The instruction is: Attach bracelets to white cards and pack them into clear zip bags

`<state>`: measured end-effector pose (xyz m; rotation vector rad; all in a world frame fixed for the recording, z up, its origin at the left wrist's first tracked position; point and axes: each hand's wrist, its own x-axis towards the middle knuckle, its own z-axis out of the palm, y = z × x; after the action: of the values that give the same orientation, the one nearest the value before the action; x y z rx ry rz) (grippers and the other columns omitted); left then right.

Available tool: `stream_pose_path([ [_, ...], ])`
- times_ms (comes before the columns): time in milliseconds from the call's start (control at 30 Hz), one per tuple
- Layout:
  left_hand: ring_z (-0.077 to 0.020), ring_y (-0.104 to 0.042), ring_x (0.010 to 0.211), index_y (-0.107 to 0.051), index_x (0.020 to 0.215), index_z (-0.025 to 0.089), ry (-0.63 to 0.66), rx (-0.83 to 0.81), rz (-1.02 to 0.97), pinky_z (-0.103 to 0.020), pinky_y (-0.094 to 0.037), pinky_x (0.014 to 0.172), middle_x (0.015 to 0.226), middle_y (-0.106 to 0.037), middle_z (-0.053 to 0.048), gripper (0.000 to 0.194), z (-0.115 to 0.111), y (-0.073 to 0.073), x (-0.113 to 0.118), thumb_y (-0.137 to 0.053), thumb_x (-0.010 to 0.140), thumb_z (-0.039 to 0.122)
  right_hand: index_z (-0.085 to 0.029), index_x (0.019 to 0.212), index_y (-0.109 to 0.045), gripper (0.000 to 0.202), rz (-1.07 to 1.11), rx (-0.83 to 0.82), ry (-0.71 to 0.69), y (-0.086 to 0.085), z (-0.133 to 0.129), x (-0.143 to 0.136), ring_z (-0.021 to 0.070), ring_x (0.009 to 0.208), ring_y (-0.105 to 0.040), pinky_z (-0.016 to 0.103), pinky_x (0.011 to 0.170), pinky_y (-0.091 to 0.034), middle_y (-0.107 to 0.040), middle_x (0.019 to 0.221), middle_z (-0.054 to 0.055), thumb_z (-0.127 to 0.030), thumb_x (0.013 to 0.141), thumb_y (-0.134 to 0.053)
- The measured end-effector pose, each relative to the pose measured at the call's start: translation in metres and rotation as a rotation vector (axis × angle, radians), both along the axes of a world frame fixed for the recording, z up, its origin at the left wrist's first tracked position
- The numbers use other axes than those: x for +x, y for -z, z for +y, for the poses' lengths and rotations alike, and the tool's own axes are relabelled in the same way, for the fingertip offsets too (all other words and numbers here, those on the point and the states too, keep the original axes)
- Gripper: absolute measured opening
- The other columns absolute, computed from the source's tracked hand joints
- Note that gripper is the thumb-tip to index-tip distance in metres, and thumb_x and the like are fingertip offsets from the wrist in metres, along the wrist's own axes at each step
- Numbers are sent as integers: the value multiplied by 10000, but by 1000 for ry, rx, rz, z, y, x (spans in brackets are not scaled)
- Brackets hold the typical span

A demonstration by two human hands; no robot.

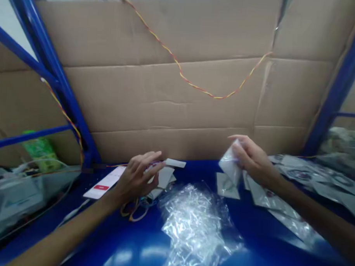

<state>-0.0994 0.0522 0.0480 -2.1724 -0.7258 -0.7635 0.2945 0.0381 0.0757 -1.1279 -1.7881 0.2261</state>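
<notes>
My right hand pinches a small clear plastic bag with something pale inside, raised above the blue table. Just below it lies a flat packet with a thin loop in it. Over some white cards and coiled cables, my left hand has its fingers apart and nothing visible in them. A heap of clear plastic bags covers the middle of the table between the hands.
A phone with a lit screen lies left of my left hand. Bagged packets spread along the right side. Cardboard closes the back between blue posts, with a red-yellow wire hanging across. A green packet stands far left.
</notes>
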Motion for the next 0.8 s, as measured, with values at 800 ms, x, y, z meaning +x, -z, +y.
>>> stream_pose_path([
  [800,-120,-687,690,-766,967,123,376,-224,-362,-208,-534,674,820,-766,-19,252,20,-103,96,-618,960,328,-195,1168,-730,467,-205,-227,-440,-109,4,-37,141,642,-613,201,460,-453,-713,890,31,-536,848,-736],
])
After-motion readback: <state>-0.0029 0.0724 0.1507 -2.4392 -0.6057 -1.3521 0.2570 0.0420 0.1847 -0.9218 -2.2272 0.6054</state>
